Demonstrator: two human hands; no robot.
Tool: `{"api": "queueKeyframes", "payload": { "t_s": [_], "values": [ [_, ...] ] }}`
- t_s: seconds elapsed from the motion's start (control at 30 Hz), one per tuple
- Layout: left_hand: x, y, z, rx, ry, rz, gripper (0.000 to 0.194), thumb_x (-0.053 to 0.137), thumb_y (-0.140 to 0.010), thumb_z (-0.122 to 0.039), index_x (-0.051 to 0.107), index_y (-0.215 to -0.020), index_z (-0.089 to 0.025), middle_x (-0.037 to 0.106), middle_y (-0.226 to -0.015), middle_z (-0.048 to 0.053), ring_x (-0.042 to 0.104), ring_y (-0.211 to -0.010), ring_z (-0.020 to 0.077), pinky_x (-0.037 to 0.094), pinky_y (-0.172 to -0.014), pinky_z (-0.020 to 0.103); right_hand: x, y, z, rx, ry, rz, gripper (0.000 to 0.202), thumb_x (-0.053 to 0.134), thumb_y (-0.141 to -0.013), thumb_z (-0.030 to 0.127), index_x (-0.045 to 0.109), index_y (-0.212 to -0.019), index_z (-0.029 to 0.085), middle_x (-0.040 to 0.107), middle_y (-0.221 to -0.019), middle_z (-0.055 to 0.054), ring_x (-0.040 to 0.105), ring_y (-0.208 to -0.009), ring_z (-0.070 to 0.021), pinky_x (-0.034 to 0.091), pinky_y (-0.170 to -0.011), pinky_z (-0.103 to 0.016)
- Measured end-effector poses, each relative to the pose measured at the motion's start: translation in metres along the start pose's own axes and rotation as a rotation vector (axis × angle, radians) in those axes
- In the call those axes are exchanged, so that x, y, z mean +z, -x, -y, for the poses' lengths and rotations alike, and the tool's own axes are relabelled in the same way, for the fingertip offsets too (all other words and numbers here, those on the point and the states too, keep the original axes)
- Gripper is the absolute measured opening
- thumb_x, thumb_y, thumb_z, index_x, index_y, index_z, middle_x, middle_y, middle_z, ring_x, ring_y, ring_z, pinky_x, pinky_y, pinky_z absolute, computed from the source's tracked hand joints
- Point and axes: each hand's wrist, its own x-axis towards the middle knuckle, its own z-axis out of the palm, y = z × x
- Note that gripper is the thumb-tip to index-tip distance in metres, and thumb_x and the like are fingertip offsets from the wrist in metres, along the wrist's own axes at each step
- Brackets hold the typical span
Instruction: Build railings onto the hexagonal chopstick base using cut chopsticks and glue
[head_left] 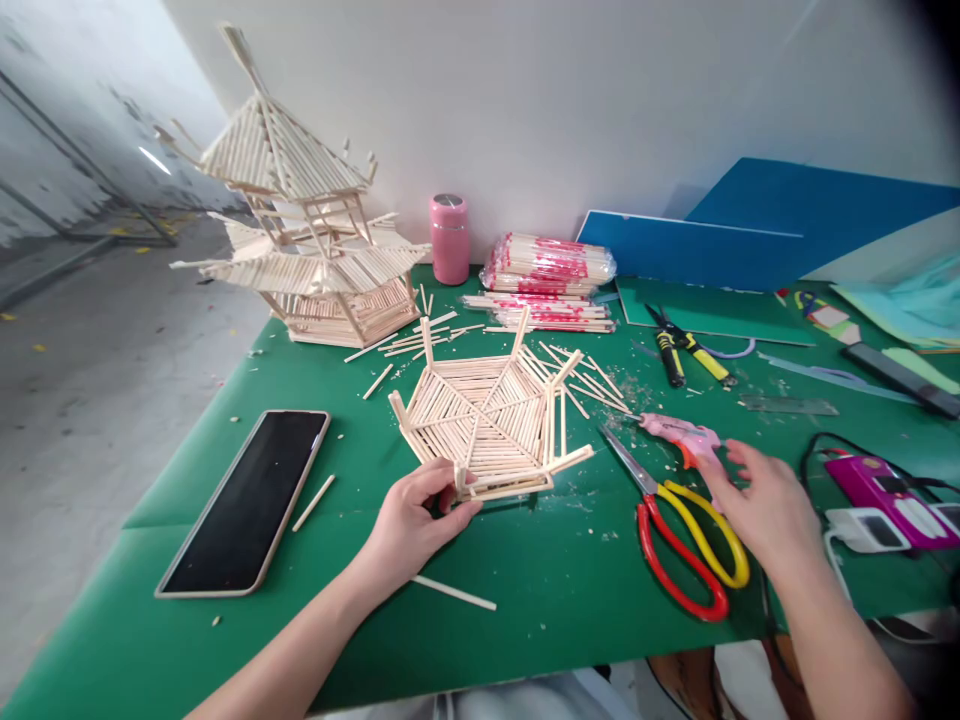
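Observation:
My left hand point(424, 505) pinches the near-left corner of a six-sided frame point(480, 410) of thin wooden sticks. Short posts stand up at the frame's corners, and its floor is filled with sticks meeting at the middle. To the right, a pink glue gun point(679, 435) with an orange trigger lies on the table. My right hand point(765, 500) is at its handle, thumb and fingers apart; whether they press on it is unclear. Scissors point(686, 535) with red and yellow handles lie partly open beside that hand. One loose stick point(455, 592) rests below my left hand.
A stick-built pagoda point(300, 220) stands at the back left, near a pink flask point(450, 240) and bagged sticks point(551, 265). A phone point(247, 500) lies left. Pliers point(686, 345), blue boards point(690, 245) and a magenta power strip point(889, 495) with cables occupy the right side.

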Motion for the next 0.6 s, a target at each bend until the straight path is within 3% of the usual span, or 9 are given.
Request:
{"api": "queueKeyframes", "payload": {
  "t_s": [0.07,0.1,0.13,0.23,0.3,0.4,0.6],
  "values": [
    [0.0,0.001,0.001,-0.011,0.008,0.004,0.007,0.061,-0.072,-0.02,0.061,-0.077,-0.015,0.055,-0.072,0.001,0.044,-0.053,0.0081,0.038,-0.049,0.02,-0.002,0.013,0.023,-0.053,-0.008,-0.135,0.045,0.047,-0.076,0.047,0.061,-0.101,0.012,0.063,-0.085,-0.015,0.058,-0.071,-0.0268,0.047,-0.059,-0.037],
    [0.0,0.001,0.001,-0.014,0.01,0.006,0.007,0.061,-0.073,-0.021,0.061,-0.078,-0.015,0.056,-0.073,0.002,0.044,-0.053,0.0081,0.038,-0.049,0.02,-0.002,0.022,0.038,-0.11,-0.099,-0.143,0.037,0.049,-0.078,0.044,0.062,-0.096,0.015,0.064,-0.084,-0.012,0.059,-0.073,-0.025,0.047,-0.061,-0.035],
    [0.0,0.002,0.001,-0.017,0.011,0.005,0.008,0.062,-0.073,-0.021,0.061,-0.078,-0.015,0.057,-0.073,0.002,0.044,-0.052,0.0081,0.038,-0.049,0.02,-0.001,0.033,0.054,-0.182,-0.242,-0.071,0.03,0.05,-0.079,0.04,0.063,-0.092,0.017,0.065,-0.084,-0.01,0.06,-0.071,-0.0215,0.048,-0.064,-0.032],
    [0.0,0.002,0.0,-0.023,0.012,0.002,0.008,0.062,-0.073,-0.021,0.061,-0.078,-0.015,0.058,-0.075,0.003,0.045,-0.052,0.0079,0.038,-0.048,0.02,0.009,0.064,0.1,-0.285,-0.519,0.332,0.021,0.048,-0.084,0.03,0.063,-0.091,0.019,0.066,-0.084,-0.007,0.062,-0.073,-0.0179,0.05,-0.063,-0.026],
    [0.0,0.001,-0.001,-0.023,0.014,0.003,0.008,0.062,-0.073,-0.021,0.061,-0.078,-0.015,0.058,-0.075,0.003,0.045,-0.052,0.0079,0.039,-0.048,0.02,0.017,0.08,0.12,-0.301,-0.609,0.412,0.025,0.045,-0.086,0.026,0.061,-0.102,0.017,0.065,-0.087,-0.008,0.062,-0.075,-0.0174,0.051,-0.064,-0.026],
    [-0.001,0.001,-0.003,-0.026,0.022,0.003,0.008,0.061,-0.072,-0.02,0.062,-0.078,-0.015,0.059,-0.075,0.003,0.046,-0.052,0.0082,0.04,-0.049,0.02,0.025,0.092,0.13,-0.248,-0.679,0.387,0.028,0.043,-0.086,0.022,0.058,-0.109,0.017,0.065,-0.092,-0.01,0.062,-0.078,-0.0179,0.052,-0.068,-0.027],
    [-0.001,-0.001,-0.004,0.009,0.006,-0.006,0.008,0.06,-0.073,-0.016,0.061,-0.081,-0.015,0.06,-0.079,0.005,0.051,-0.057,0.0089,0.044,-0.051,0.02,0.028,0.1,0.127,-0.201,-0.731,0.372,0.032,0.043,-0.086,0.021,0.056,-0.116,0.017,0.065,-0.085,-0.007,0.062,-0.074,-0.0162,0.052,-0.066,-0.025]
  ]
}}
